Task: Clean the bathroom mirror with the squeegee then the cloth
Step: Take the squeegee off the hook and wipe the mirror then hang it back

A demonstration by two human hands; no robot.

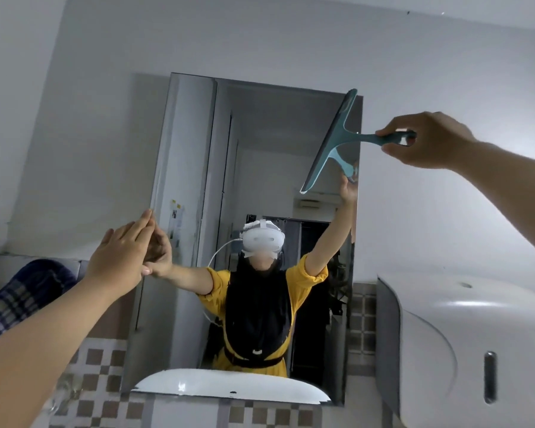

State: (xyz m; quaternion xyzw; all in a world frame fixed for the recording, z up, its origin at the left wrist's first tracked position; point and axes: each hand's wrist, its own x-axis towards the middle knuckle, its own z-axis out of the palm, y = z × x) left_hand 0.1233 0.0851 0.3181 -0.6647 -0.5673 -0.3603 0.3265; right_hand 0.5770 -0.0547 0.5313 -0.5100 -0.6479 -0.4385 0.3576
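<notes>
Room: bathroom with a pale wall (291,41) and brown and white checked tiles (99,378) low down.
Mirror: the mirror (198,180) hangs on the wall, tall and straight. It shows a person in a yellow top with both arms up.
Squeegee: the teal squeegee (337,140) is at the top right part of the mirror. Its long blade is tilted and lies against the glass, or just in front of it. I cannot tell which.
Right hand: the right hand (426,140) is closed around the squeegee handle, out past the mirror's right edge.
Left hand: the left hand (121,257) is flat with fingers together, and holds nothing. Its fingertips touch the mirror's left edge.
Cloth: a blue checked cloth (22,295) lies far left, behind the left arm.
Box: a big white plastic box (476,335) sits on the wall at the right.
</notes>
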